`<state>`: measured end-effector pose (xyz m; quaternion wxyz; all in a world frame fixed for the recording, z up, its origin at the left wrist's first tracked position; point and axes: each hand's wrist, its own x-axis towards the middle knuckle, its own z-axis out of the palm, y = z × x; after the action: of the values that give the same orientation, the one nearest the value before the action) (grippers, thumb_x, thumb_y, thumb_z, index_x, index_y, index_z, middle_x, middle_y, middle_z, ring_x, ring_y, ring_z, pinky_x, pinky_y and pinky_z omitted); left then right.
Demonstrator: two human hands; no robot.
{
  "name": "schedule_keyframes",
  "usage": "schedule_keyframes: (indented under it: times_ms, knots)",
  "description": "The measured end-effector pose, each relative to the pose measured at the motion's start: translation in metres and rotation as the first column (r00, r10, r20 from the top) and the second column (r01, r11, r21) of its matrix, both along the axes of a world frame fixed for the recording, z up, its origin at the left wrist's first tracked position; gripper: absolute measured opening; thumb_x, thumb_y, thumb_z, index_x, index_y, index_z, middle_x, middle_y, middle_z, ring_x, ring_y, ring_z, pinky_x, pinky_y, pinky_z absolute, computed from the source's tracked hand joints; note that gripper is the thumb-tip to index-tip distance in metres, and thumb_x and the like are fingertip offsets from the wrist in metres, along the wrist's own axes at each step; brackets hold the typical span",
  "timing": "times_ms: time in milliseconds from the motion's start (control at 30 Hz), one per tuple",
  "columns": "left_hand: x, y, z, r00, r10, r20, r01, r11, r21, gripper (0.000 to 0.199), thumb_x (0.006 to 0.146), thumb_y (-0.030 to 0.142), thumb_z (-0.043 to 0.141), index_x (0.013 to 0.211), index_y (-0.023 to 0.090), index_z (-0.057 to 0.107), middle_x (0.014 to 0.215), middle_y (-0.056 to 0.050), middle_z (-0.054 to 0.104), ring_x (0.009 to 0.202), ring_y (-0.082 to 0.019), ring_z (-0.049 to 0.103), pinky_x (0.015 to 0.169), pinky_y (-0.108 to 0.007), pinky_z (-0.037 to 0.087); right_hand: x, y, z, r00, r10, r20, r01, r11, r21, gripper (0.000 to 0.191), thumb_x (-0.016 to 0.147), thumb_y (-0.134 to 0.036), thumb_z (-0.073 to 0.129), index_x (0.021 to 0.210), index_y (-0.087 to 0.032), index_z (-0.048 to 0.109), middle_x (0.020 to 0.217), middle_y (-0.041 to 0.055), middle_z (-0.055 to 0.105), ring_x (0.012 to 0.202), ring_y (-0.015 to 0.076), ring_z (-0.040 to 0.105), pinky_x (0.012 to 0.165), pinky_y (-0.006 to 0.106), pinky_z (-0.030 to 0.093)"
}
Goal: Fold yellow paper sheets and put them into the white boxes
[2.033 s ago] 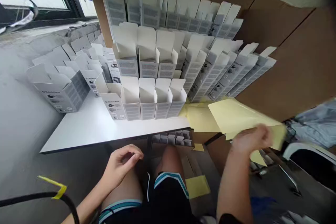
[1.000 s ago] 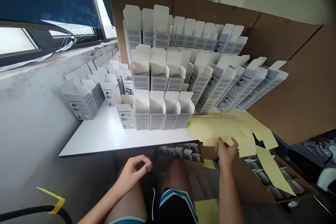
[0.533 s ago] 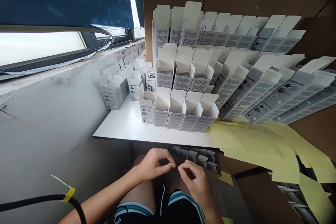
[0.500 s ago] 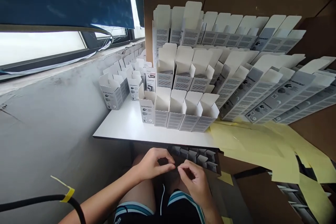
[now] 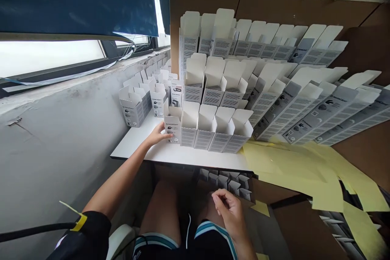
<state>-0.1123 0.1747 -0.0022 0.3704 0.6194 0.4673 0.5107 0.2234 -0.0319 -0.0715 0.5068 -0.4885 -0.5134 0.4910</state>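
This looks like a packing corner in a small workshop: rows of open product cartons (image 5: 189, 130) crowd a white worktop (image 5: 158, 152), backed by a corrugated cardboard panel (image 5: 262, 8). The scuffed wall (image 5: 76, 118) seems to be bare plaster, beneath a blue window blind (image 5: 76, 0).

Open boxes (image 5: 206, 136) (packed tight) block the tabletop's (image 5: 195, 156) rear.

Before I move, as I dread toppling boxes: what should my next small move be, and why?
Perhaps firm the grip of your left hand on the leftmost front-row box: your thumb overlaps its printed face, and the next box stands close.
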Motion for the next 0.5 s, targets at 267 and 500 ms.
schedule_keyframes:
  times_ms: [267,500]
  knots:
    - [-0.02,-0.061,-0.01,0.943,0.227,0.242,-0.249,0.966,0.064,0.081,0.08,0.063,0.071,0.141,0.017,0.044,0.142,-0.017,0.055,0.131,-0.033,0.054,0.11,-0.047,0.046,-0.009,-0.004,-0.017,0.981,0.166,-0.105,-0.152,0.98,0.127,0.028,0.091,-0.041,0.064,0.077,-0.018,0.065,0.081,0.0052,0.064,0.073,0.015,0.062,0.066,0.023,0.05]
    - [0.048,-0.152,0.019,0.91,0.219,0.352,-0.242,0.97,0.023,0.089,0.09,0.063,0.061,0.162,0.037,0.015,0.165,0.0,0.032,0.149,-0.028,0.037,0.117,-0.04,0.043,-0.061,0.018,0.054,0.903,0.398,-0.161,-0.31,0.863,0.398,0.015,0.093,-0.027,0.061,0.079,-0.02,0.065,0.158,0.004,0.041,0.149,0.0289,0.037,0.116,0.045,0.039]
